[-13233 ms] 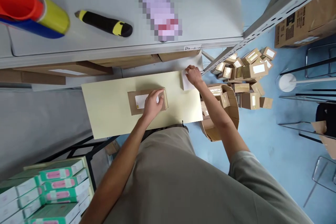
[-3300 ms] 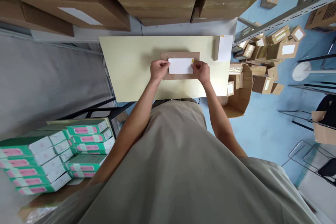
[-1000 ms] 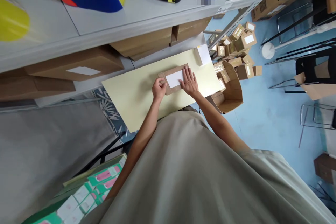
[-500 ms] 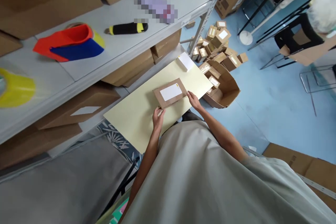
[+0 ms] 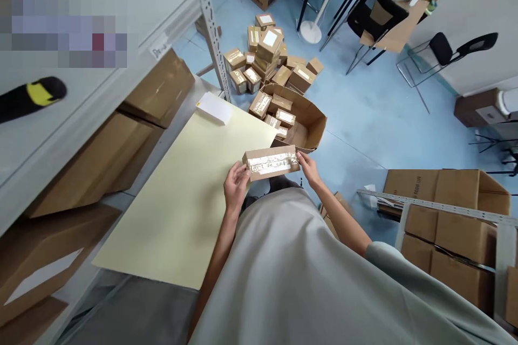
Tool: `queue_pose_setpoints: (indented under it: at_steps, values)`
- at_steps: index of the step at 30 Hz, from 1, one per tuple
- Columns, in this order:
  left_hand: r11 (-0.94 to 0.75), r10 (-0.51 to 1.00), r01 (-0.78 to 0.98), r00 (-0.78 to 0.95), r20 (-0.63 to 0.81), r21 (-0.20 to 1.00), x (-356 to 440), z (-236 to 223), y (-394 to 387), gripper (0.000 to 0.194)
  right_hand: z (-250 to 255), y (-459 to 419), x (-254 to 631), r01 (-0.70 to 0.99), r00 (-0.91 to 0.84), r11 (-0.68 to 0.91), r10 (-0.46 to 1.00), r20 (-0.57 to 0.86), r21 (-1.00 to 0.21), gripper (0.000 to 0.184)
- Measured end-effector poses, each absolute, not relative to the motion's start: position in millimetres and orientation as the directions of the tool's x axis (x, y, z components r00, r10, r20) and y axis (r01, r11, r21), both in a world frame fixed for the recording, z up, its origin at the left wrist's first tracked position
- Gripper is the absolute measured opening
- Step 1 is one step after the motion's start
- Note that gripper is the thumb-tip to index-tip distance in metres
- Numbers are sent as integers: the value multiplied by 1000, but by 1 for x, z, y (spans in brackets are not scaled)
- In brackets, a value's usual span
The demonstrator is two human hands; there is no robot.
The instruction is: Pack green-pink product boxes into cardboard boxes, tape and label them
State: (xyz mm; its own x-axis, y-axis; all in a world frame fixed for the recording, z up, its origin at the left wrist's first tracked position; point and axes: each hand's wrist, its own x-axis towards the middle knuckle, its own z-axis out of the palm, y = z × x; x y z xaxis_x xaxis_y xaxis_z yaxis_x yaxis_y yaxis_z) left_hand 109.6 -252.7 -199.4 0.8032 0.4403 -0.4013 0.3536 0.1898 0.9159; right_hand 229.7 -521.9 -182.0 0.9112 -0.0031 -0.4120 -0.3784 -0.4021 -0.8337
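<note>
Between my two hands I hold a small cardboard box (image 5: 270, 164), with shiny clear tape along the side facing me. My left hand (image 5: 236, 186) grips its left end, fingers closed against the cardboard. At the opposite end, my right hand (image 5: 309, 168) pinches the right edge. The box is held up just past the right edge of a pale yellow board (image 5: 174, 188). A white stack of labels or a white box (image 5: 214, 108) lies on the board's far corner.
Beyond the board stands an open carton (image 5: 311, 118) with several small taped boxes in it. More small boxes (image 5: 270, 46) are piled on the floor behind. A metal shelf post (image 5: 210, 27) rises at left; a black-and-yellow cutter (image 5: 36, 98) lies on the shelf. Large cartons (image 5: 453, 226) stand at right.
My view has swung right. Both hands have lifted the box off the yellow board and carried it toward the open carton, tilting it so its taped side shows instead of its white label.
</note>
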Motion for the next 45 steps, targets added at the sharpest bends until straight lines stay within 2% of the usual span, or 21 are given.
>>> queue_pose_setpoints:
  at_steps: [5,9,12,15,21,24,27,30,33,38,42,45]
  values:
    - [117,441,394,801,-404,911,184,-200,-284,61,-206,-552,281,-432,892,-318,-15,-451,-844,88]
    - [3,440,424,812,-382,905,264,-211,-311,57,-222,-575,339,-446,889,-332,-53,-455,-831,85]
    - [-95,389,481,824,-413,871,330,-221,-331,53,-231,-592,393,-452,890,-286,-86,-447,-845,92]
    - [-148,348,488,840,-417,860,394,-231,-348,50,-241,-606,451,-443,897,-241,-122,-426,-864,99]
    - [-202,287,487,859,-424,849,503,-254,-357,51,-264,-624,534,-356,934,-241,-130,-334,-903,95]
    - [-244,309,558,820,-482,793,522,-265,-355,48,-282,-626,536,-493,862,-390,-97,-497,-778,91]
    - [-169,329,629,762,-558,758,502,-271,-356,42,-298,-625,515,-582,740,-521,-20,-673,-624,77]
    - [-59,308,672,716,-627,738,452,-269,-357,33,-305,-621,487,-569,693,-548,80,-716,-612,53]
    - [5,330,700,673,-662,714,391,-257,-358,26,-302,-616,467,-526,666,-578,177,-725,-624,39]
    - [139,423,685,612,-668,715,299,-232,-351,22,-286,-590,452,-376,638,-628,357,-682,-681,35]
    - [265,538,573,579,-612,775,222,-215,-346,35,-265,-546,435,-178,580,-645,541,-609,-743,33]
    - [306,666,425,544,-510,852,155,-200,-351,46,-244,-502,401,-23,472,-596,701,-534,-803,39]
